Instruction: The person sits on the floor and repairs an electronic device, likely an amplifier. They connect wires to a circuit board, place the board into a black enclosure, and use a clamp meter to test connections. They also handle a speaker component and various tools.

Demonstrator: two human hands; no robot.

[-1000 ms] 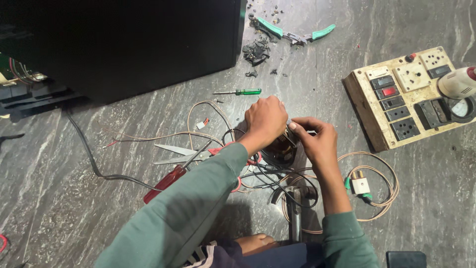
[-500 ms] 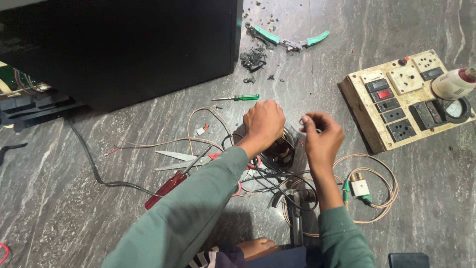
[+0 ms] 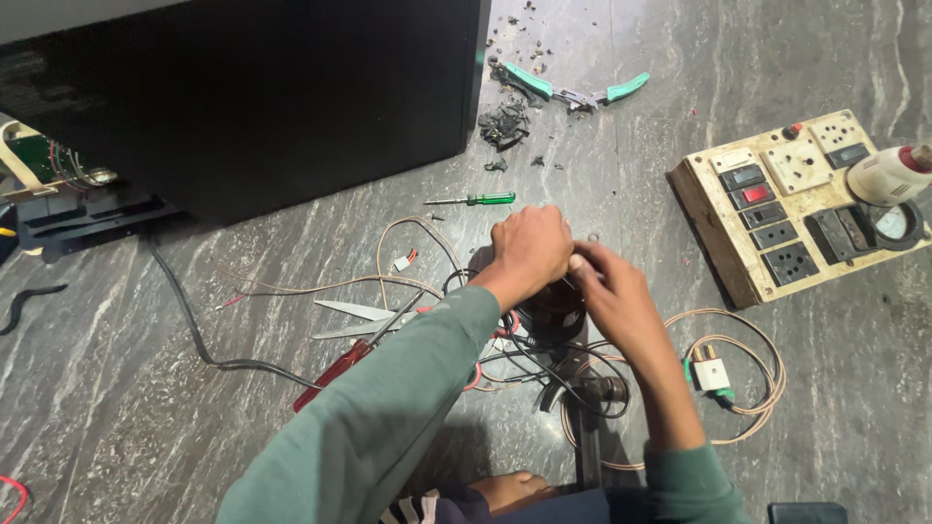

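Wires (image 3: 544, 354), dark and tangled, lie on the grey marble floor (image 3: 680, 194) under both hands, around a small dark round part (image 3: 558, 311) that is mostly hidden. The left hand (image 3: 529, 247) is curled into a closed grip on top of this part, fingers bent down and knuckles up; what exactly the fingers hold I cannot tell. The right hand (image 3: 607, 291) is just beside it, touching it at the fingertips, with its grip also closed around something small near the wires, which is not visible.

To the left of the hands, a pair of scissors (image 3: 364, 318) with a red handle lies open on the floor, near a thin beige wire (image 3: 320, 286). A green-handled screwdriver (image 3: 476, 200) lies just beyond the left hand. Further away, green-handled pliers (image 3: 573, 92) rest beside some dark scraps (image 3: 503, 124). On the right stands a wooden switch board (image 3: 748, 262) with sockets and switches, and a white and red tool (image 3: 888, 175) lies on it. A coil of beige cable (image 3: 748, 388) with a small white connector is near the right forearm. A big black box (image 3: 291, 97) stands at the back left.
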